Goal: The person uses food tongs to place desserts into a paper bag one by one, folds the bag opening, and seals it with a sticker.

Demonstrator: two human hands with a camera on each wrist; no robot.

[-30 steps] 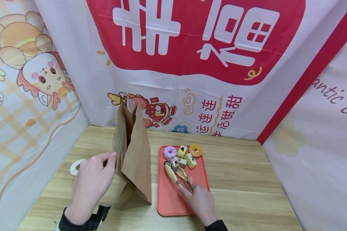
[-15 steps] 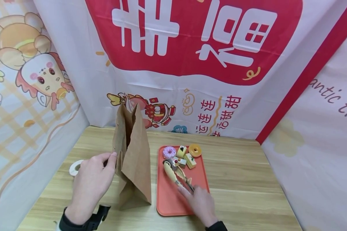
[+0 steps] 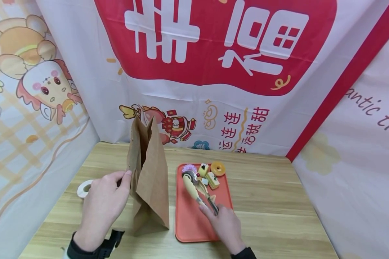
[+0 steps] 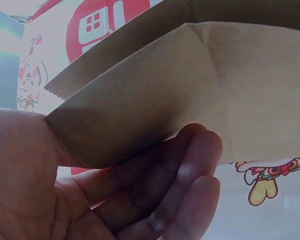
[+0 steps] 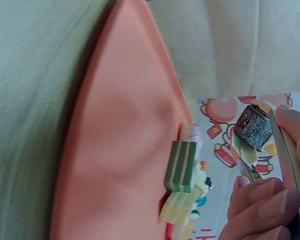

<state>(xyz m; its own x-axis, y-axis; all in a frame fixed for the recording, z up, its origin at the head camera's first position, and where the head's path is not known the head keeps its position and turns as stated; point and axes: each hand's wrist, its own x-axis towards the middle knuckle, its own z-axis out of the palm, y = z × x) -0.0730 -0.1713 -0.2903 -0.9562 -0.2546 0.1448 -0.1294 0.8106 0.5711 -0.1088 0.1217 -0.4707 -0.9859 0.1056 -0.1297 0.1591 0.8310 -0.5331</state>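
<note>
Right-wrist view: a dark, speckled cake (image 5: 254,125) sits gripped between the tips of the tongs (image 3: 190,187), just beyond the fingers of the right hand (image 3: 226,227), which are curled around the handles. The head view mostly hides that cake, but shows the tongs above the red tray (image 3: 194,228). The left hand (image 3: 104,199) pinches the paper bag (image 3: 151,180); only the left-wrist view reveals its fingers curled against the bag's side.

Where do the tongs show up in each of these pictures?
Head: below centre, the tongs over the tray, in the right hand.
Left wrist: not in it.
Right wrist: the tongs near the right edge.
Shared landmark: the printed wall cloth appears in all three.
</note>
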